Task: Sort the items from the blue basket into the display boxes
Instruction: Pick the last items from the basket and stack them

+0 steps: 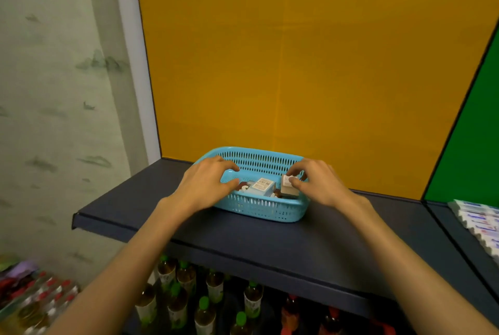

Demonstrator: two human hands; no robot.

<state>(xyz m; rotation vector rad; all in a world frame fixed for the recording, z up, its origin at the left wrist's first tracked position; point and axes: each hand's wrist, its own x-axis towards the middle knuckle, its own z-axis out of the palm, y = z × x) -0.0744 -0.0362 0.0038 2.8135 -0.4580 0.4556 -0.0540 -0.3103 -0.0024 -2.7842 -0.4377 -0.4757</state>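
Sitting on a dark shelf (270, 240) against an orange back panel (297, 64), the blue basket (259, 207) lies with its long axis running left to right, angled slightly so its right end comes nearer the camera. Inside it, a pale blue box (261, 186) with a white label rests roughly flat, its long side following the basket's length. Beside it to the right, a small tan box (288, 188) stands more upright against the basket's right end.

The left hand (205, 186) reaches over the basket's left rim, fingers curled around that rim with the thumb toward the inside. The right hand (318, 183) pinches the tan box at its top between thumb and fingertips.

Below the shelf stand bottles with green caps (205, 305) and some with red caps, holding a brown liquid. At the far right, on a neighbouring shelf section backed by a green panel (475, 132), white packets (480, 224) are stacked in a row. A grey patterned wall (54, 91) fills the left side.
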